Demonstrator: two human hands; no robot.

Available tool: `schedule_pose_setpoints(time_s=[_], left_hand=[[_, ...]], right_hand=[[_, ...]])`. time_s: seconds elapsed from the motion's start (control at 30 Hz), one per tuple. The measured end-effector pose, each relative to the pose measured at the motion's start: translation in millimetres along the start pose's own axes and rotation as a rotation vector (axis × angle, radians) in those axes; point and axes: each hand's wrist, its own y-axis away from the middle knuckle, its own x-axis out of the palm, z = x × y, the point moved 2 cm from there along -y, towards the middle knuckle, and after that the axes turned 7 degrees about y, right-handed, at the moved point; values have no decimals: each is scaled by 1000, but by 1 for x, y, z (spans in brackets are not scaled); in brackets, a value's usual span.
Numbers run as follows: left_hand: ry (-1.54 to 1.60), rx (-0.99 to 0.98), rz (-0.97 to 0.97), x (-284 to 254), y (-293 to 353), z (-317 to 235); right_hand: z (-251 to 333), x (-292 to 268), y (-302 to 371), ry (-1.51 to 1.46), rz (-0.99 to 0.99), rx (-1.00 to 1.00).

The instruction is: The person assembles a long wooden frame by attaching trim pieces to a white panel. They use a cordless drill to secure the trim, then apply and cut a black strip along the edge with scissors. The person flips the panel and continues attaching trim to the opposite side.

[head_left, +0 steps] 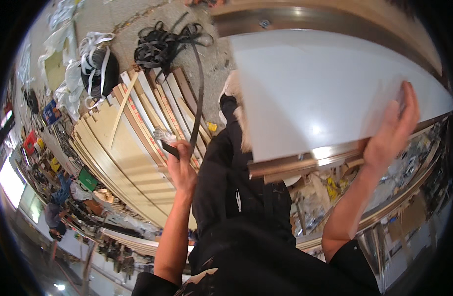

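Observation:
My left hand is closed around a dark, flat strip that runs up to a tangle of black strips on the floor. A short black end pokes out to the left of its fingers; I cannot make out whether it belongs to the strip. On the right, my right hand has its fingers stretched out, somewhat blurred, at the white panel. The wrist crosses the panel's near brown edge. Nothing shows in that hand.
Long boards and strips are stacked to my left. Beyond them lie the black strip tangle and a black bundle with white straps. A brown-edged board stands past the panel. Clutter lies under it; a person is far left.

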Motion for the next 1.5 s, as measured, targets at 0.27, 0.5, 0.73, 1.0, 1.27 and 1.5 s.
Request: schedule_pose_setpoints(time_s=[0.27, 0.5, 0.73, 1.0, 1.27, 1.5], left_hand=[[-569, 596, 246, 16, 69, -108], [-874, 782, 339, 59, 105, -170], [-857, 656, 96, 98, 120, -167], [376, -121, -625, 131, 99, -99], [1729, -308, -614, 146, 66, -80], [1929, -152, -324, 141, 54, -107]], right_hand=[[69, -47, 35, -417, 134, -258], [124, -66, 58, -1078, 1683, 149], [97, -56, 4, -815, 2012, -343], [125, -22, 8, -731, 1856, -483], [158, -19, -9, -526, 1411, -864], [163, -10, -7, -514, 1159, -952]])
